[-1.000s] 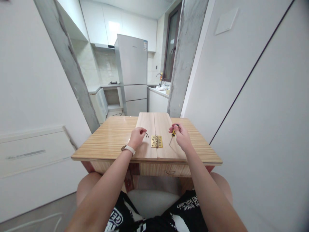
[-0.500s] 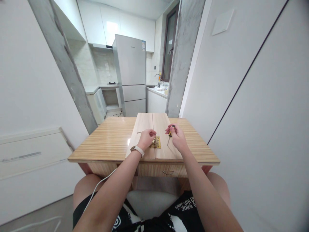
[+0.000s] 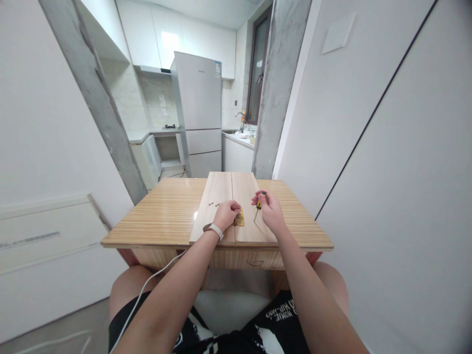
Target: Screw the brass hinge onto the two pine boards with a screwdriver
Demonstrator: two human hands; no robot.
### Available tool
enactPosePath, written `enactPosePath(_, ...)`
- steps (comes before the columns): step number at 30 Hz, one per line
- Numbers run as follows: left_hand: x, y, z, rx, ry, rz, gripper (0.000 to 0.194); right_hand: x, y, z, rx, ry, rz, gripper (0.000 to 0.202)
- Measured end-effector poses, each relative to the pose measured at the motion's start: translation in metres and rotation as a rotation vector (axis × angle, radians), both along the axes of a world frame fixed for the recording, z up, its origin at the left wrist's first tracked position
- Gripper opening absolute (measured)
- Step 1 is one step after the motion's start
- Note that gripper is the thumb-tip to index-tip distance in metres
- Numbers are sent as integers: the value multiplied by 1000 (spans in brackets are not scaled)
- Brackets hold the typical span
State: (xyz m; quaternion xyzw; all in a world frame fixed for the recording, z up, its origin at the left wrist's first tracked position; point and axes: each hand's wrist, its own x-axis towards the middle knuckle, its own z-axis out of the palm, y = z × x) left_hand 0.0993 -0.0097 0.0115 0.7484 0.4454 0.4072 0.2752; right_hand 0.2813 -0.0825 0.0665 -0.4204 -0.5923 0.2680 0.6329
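Note:
My right hand (image 3: 272, 209) is closed around the yellow-and-black handle of a screwdriver (image 3: 255, 215), whose metal shaft slants down toward the boards. On the pale wooden boards (image 3: 245, 187), laid side by side with a seam between them, lies a brass hinge (image 3: 240, 219) across the seam. My left hand (image 3: 226, 215) hovers over the hinge's left part and hides it. Its thumb and fingers are pinched together; what they hold, if anything, is too small to tell. Two screws (image 3: 211, 203) lie on the left board, just beyond that hand.
The boards rest on a striped wooden table (image 3: 158, 216) with a drawer handle (image 3: 254, 263) at its front. A white cable (image 3: 147, 282) runs over my left thigh. Past the table stand a fridge (image 3: 202, 98) and a sink counter (image 3: 238, 152); a white wall (image 3: 398, 196) is at right.
A second screw now shows on the left board beside the first. My left hand has turned slightly and covers more of the hinge's left side. My right hand stays nearly still with the screwdriver.

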Motion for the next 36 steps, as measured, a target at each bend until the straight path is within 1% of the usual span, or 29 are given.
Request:
enactPosePath(13,2,3,-6,10,4,-8,16,-3,-4,5,-9,6,3,42)
enactPosePath(18,2,5,-9,13,36,-1,16,-2,-4,4,-19,3,3,42)
enactPosePath(21,1,6,-11,24,33,-20,17,-1,-3,1,-22,29,14,43)
enactPosePath(24,0,6,-12,20,38,-27,18,-5,2,2,-10,101,19,42)
enactPosePath(26,0,7,-13,19,43,-17,21,-10,9,7,2,156,9,45)
enactPosePath(29,0,7,-14,13,33,-6,25,-20,23,20,24,200,7,50)
enactPosePath(32,0,8,-16,-3,20,1,22,-30,39,34,52,197,20,52)
enactPosePath(34,0,8,-18,-8,13,1,20,-36,48,39,58,181,32,52)
enactPosePath(36,0,9,-19,-10,4,-3,20,-40,56,39,54,175,46,52)
